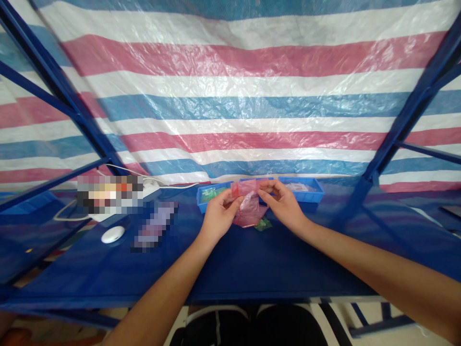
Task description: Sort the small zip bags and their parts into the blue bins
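Both my hands hold a small translucent pink plastic bag (248, 207) above the blue table (252, 264). My left hand (218, 215) pinches the bag's upper left edge with thumb and fingers. My right hand (283, 202) pinches its upper right edge. The bag hangs down between them, crumpled. A small green packet (263, 224) lies on the table just under the bag.
Blue plastic trays stand at the table's back: one with green pieces (211, 194) on the left, another (302, 188) on the right. A white round object (113, 234) and white cables (137, 175) lie at the left. Blue frame bars (406, 120) and a striped tarp (230, 96) enclose the space.
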Tool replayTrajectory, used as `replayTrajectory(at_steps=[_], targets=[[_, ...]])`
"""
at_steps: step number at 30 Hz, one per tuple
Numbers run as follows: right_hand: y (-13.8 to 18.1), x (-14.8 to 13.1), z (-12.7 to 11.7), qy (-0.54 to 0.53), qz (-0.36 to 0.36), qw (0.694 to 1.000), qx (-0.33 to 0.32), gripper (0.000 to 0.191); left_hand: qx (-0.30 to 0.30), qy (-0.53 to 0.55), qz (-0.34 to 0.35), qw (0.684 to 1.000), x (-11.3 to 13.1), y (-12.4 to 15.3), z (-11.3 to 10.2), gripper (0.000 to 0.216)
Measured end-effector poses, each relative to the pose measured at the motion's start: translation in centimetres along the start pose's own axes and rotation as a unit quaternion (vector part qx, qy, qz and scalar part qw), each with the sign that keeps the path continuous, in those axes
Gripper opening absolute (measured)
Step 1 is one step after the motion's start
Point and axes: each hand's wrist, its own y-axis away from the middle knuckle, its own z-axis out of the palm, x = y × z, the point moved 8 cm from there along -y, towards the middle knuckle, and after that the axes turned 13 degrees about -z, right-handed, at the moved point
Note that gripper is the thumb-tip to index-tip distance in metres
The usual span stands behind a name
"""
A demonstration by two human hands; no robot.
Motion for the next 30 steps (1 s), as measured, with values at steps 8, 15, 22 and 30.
replayTrajectory(at_steps=[8, 15, 22, 30], targets=[[0.8, 1.5, 2.4, -0.094, 0.061, 0.989, -0.101, 0.035, -0.049, 0.125, -0.040, 0.990, -0.6, -0.2, 1.0, 0.047], [-1.2, 1.8, -2.3, -0.021, -0.003, 0.999, 0.043, 0.022, 0.007, 0.029, -0.038, 0.999, -1.3, -0.3, -0.2, 0.049], [-3.5, 2.2, -7.4, 0.153, -0.070, 0.981, 0.101, 0.028, -0.092, -0.293, 0.095, 0.947, 1.4, 2.2, 3.1, 0.028], [-4.3, -1.5, -6.2, 0.299, -0.198, 0.933, 0.029, 0.022, -0.128, -0.353, 0.099, 0.922, 0.8, 2.8, 3.9, 0.051]])
